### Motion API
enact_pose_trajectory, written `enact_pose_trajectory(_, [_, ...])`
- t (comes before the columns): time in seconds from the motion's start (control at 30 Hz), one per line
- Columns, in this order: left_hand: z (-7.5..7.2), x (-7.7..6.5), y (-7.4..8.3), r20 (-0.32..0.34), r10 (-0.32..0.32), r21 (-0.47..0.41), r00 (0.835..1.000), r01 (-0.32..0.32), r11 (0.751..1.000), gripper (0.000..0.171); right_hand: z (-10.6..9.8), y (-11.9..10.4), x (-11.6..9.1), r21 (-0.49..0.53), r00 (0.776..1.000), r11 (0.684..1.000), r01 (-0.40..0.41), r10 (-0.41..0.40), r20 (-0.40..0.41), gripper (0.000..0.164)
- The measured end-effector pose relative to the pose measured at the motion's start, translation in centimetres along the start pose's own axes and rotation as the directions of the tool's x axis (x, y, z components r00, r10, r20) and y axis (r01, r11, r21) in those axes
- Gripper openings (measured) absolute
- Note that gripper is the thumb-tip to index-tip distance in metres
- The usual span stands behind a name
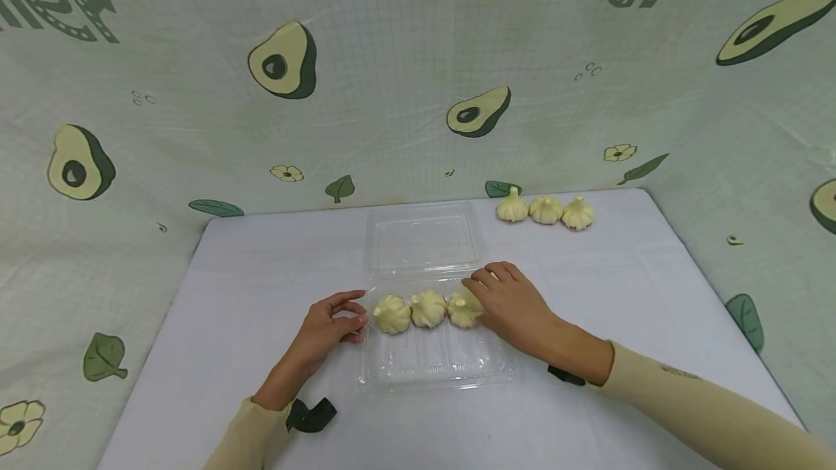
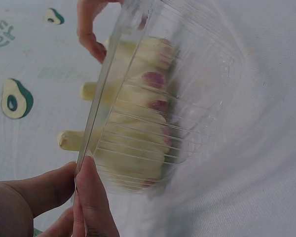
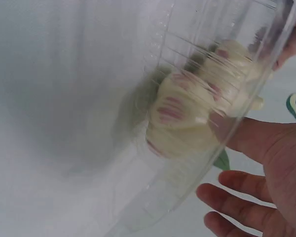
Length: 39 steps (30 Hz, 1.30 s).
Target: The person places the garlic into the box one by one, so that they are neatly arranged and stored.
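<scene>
A clear plastic clamshell container [image 1: 434, 376] lies open on the table, its lid [image 1: 421, 238] folded back. In its base, a left garlic bulb [image 1: 392, 314], a middle bulb [image 1: 428, 309] and a right bulb [image 1: 464, 309] stand in a row along the hinge side. My left hand [image 1: 336, 321] pinches the container's left rim between thumb and fingers [image 2: 91, 197]. Over the right end of the row is my right hand [image 1: 512, 303]. Its thumb reaches past the rim to the right bulb [image 3: 180, 118], while the other fingers [image 3: 237, 202] are spread loosely, apart from the bulb.
Three more garlic bulbs [image 1: 545, 209] stand in a row at the table's back right. A white cloth covers the table [image 1: 620, 274]. Behind and beside it hangs a curtain [image 1: 385, 56] printed with avocados. Dark wrist straps [image 1: 312, 415] show near both sleeves.
</scene>
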<state>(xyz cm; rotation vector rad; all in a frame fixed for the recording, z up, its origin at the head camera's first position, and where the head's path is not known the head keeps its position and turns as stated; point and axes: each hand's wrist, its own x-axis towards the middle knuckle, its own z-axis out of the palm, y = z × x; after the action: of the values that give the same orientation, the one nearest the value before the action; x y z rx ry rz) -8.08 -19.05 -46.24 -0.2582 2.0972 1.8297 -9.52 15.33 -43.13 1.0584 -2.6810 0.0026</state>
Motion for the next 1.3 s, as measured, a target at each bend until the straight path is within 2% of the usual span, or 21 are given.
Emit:
enact_pose_trajectory(0.17, [0.1, 0.2, -0.2, -0.007, -0.006, 0.000, 1.000, 0.006, 1.000, 0.052, -1.0, 1.1, -0.9, 0.068, 0.996, 0.996, -0.063, 0.067, -0.058, 0.067])
enact_pose_trajectory(0.33, [0.1, 0.1, -0.2, -0.012, -0.009, 0.004, 1.000, 0.009, 1.000, 0.051, -1.4, 3.0, -2.0, 0.122, 0.982, 0.981, -0.149, 0.161, -0.102, 0.071])
enact_pose_trajectory(0.73, [0.1, 0.0, 0.0, -0.006, -0.008, -0.002, 1.000, 0.008, 1.000, 0.051, -0.6, 8.6, -4.7, 0.109, 0.926, 0.938, -0.329, 0.343, -0.158, 0.076])
enact_pose_trajectory(1.03, [0.0, 0.0, 0.0, -0.003, 0.002, -0.003, 1.000, -0.002, 1.000, 0.052, 0.3, 12.6, -5.6, 0.095, 0.865, 0.878, -0.469, 0.479, -0.148, 0.081])
enact_pose_trajectory(1.3, [0.1, -0.3, 0.2, -0.001, 0.007, 0.010, 1.000, -0.007, 1.000, 0.053, 1.5, 15.3, -5.5, 0.086, 0.832, 0.838, -0.538, 0.545, -0.107, 0.085])
